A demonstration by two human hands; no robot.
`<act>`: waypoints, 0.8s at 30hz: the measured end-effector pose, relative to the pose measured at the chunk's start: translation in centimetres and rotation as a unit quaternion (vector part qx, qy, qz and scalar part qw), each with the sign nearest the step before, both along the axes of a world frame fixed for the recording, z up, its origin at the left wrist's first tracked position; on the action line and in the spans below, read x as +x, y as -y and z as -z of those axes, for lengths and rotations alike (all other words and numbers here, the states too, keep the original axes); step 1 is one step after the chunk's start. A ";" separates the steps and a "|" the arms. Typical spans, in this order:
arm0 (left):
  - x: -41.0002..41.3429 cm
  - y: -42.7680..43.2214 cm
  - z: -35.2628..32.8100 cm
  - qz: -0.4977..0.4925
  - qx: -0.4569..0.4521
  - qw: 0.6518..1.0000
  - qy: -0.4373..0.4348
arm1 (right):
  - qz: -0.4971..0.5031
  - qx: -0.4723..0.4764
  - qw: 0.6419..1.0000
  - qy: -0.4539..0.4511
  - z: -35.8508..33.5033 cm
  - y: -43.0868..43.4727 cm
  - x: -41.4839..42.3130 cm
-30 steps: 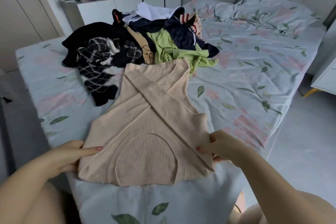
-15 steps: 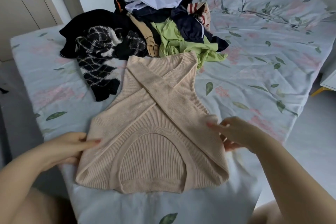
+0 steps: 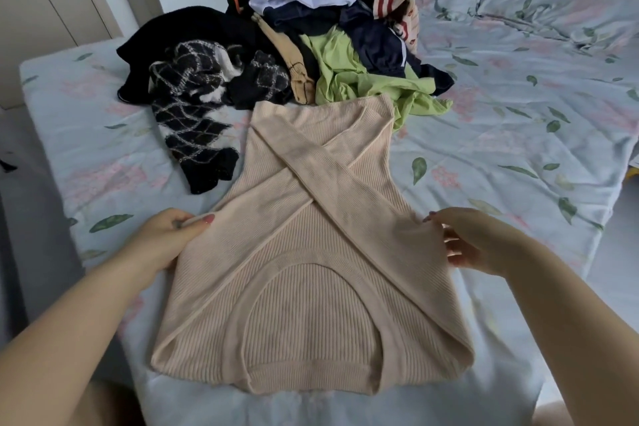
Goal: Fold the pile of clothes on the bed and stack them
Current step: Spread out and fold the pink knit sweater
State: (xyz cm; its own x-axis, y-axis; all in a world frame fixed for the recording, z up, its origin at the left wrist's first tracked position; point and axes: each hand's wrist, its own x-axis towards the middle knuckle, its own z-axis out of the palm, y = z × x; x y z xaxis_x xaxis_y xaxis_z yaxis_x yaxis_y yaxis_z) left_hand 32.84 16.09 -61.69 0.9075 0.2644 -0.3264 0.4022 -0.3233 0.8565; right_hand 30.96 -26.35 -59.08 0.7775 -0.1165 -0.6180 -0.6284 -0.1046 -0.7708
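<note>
Beige sweater (image 3: 304,252) lies flat on the bed (image 3: 518,149), sleeves crossed, near end just short of the clothes pile (image 3: 276,55). Our left hand (image 3: 166,239) pinches its left edge. Our right hand (image 3: 477,242) touches the right edge; we can't tell if those fingers grip.

Far side is blocked: clothes pile (image 3: 276,55) butts against the beige sweater's (image 3: 311,252) top edge. Right of the sweater, bare sheet (image 3: 501,156) is open up to the pillows (image 3: 553,0). On the left there's only a narrow strip, with the black diamond-knit (image 3: 193,135) just beside the sweater.
</note>
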 end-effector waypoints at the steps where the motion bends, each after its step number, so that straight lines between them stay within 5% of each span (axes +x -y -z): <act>1: 0.1 0.0 0.0 0.003 0.006 1.000 0.000 | -0.008 0.000 1.000 -0.003 -0.1 0.3 0.0; 10: 1.0 0.5 -0.6 0.011 -0.006 0.998 -0.055 | -0.119 -0.096 0.988 0.003 -0.3 0.7 0.0; 24: 0.7 0.1 -0.7 0.044 -0.001 0.997 -0.068 | -0.071 -0.066 0.994 0.052 -0.2 1.0 -0.1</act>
